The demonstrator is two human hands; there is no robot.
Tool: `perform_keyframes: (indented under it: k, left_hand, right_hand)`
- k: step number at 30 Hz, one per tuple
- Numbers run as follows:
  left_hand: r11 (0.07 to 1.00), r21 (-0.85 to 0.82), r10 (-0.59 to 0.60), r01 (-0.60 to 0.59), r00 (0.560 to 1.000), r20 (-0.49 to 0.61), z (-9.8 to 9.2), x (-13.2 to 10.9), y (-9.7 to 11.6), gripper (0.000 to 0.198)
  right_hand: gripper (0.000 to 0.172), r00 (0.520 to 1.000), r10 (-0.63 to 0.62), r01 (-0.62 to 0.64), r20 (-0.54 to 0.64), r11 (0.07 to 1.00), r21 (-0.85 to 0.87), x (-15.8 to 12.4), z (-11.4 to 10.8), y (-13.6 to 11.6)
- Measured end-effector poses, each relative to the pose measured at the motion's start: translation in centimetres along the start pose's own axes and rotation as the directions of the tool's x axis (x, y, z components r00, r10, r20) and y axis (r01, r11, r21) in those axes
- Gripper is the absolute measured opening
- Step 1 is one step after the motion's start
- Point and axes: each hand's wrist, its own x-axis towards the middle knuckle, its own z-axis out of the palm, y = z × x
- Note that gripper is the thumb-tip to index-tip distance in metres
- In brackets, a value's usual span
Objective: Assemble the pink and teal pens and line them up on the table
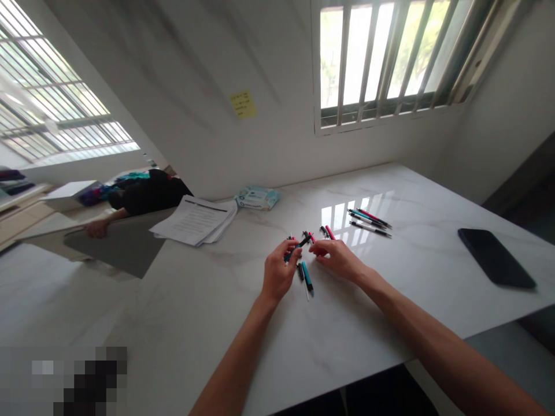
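Observation:
My left hand (278,271) is closed around a pen (306,239) with a black end and some teal by the fingers. Just to its right, my right hand (338,258) hovers low over the table with fingers curled in a pinch; anything between the fingertips is too small to make out. Below the left hand lie a teal pen barrel (307,276), a black piece (300,271) and a thin white refill (306,290). Beyond the hands are red pen parts (330,232) and small black parts (323,231), partly hidden by the fingers.
Several pens (368,218) lie together at the right back of the marble-patterned table (208,341). A dark phone (496,258) rests near the right edge. Papers (195,219) and a wipes pack (258,197) are by the wall. At left, another person's hand (97,227) touches a grey panel (125,245).

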Motion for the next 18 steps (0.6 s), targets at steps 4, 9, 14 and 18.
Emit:
perform_keyframes:
  k: [4,9,14,18]
  left_hand:
    - [1.000,0.027,-0.009,0.010,1.000,-0.006,-0.1,0.0,0.2,0.021]
    - [0.996,0.070,0.049,-0.050,0.999,0.013,-0.1,-0.3,0.4,0.018]
    - [0.994,0.056,0.088,-0.091,0.994,0.066,0.0,-0.4,0.5,0.019]
    - [0.995,0.075,0.051,-0.059,0.992,0.112,0.0,-0.5,0.7,0.019]
  right_hand:
    - [0.020,0.997,-0.040,0.040,-0.061,0.999,-0.007,-0.1,-0.6,-0.7]
    - [0.035,0.996,0.078,-0.071,-0.052,0.989,0.130,-0.1,-0.6,-2.1]
    - [0.054,0.978,0.188,-0.154,-0.095,0.944,0.291,0.2,-0.2,-2.2]
    - [0.050,0.976,0.193,-0.143,-0.096,0.913,0.381,0.3,-0.3,-1.9]
